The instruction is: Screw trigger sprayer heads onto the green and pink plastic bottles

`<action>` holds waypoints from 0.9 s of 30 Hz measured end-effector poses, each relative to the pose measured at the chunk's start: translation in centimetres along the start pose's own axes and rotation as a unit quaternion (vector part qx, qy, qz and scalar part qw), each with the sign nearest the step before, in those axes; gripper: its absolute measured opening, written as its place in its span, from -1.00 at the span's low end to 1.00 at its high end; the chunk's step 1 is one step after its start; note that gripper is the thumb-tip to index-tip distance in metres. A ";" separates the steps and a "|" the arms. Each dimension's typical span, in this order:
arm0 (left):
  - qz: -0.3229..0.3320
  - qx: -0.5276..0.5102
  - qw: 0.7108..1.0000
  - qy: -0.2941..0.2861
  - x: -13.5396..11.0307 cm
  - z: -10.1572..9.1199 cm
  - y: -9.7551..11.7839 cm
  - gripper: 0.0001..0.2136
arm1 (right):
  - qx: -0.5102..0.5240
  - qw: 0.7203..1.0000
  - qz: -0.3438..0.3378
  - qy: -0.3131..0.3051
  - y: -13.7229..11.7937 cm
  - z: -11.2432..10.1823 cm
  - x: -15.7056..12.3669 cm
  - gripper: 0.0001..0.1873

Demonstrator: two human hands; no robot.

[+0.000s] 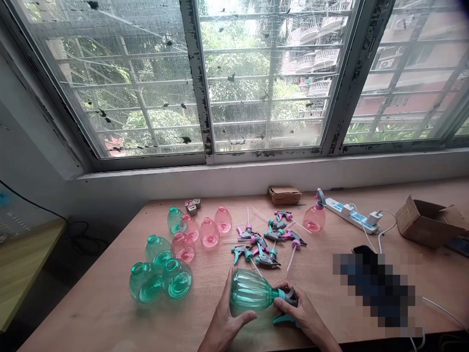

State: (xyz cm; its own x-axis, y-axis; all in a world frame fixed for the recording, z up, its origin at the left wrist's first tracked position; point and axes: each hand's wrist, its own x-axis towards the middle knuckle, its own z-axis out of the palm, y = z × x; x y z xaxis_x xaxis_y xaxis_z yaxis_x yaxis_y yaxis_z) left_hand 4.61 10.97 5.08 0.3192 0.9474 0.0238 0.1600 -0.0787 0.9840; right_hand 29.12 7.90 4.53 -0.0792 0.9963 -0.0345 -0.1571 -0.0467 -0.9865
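A clear green ribbed bottle lies on its side between my hands, above the front of the table, its neck to the right. My left hand cups its base, with the thumb stretched out below. The fingers of my right hand are closed round the grey and teal trigger spray head at the bottle's neck. Just beyond lies a pile of loose trigger spray heads in pink, teal and grey with white tubes. Open-necked green bottles and pink bottles stand to the left.
A pink bottle with a spray head stands at the back right, by a white power strip. Behind the pile sits a small cardboard box; an open carton is far right. Small blocks lie at the back left.
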 end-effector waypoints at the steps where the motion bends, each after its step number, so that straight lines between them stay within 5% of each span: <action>1: -0.002 -0.001 1.000 -0.001 0.0 0.0 0.0 0.01 | -0.002 1.000 0.000 -0.003 0.0 0.0 0.0 -0.61; 27: 0.007 -0.009 1.000 -0.022 0.0 -0.3 -0.1 -0.07 | -0.009 1.000 -0.007 0.006 0.9 -0.4 0.4 -0.59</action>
State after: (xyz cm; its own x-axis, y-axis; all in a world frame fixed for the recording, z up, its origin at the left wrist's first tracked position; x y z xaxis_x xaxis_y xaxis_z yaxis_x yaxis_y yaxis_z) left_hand 4.31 11.08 5.01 0.3615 0.9319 0.0305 0.1392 -0.0863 0.9865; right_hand 29.31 8.28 3.61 -0.0654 0.9976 -0.0232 -0.1402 -0.0322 -0.9896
